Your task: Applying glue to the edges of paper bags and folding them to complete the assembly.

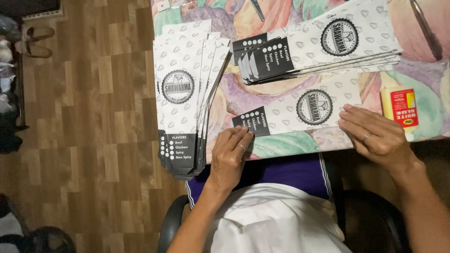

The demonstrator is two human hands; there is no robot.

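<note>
Pressing flat white paper sleeve (300,115), left hand (229,157) and right hand (377,136) fingers together, glue bottle (399,111) beside

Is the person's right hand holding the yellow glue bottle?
No: the right hand lies flat on the single paper sleeve, and the glue bottle lies untouched just beside it.

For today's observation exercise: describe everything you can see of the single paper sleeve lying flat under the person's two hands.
The paper sleeve is a long, narrow white strip that looks like thin paper, patterned with small grey marks, with a round black emblem mid-length and a black panel at its left end. It lies flat on the colourful tablecloth, near the table's front edge. The left hand presses fingertips on the black end; the right hand holds down the other end. A yellow glue bottle lies beside it.
</note>
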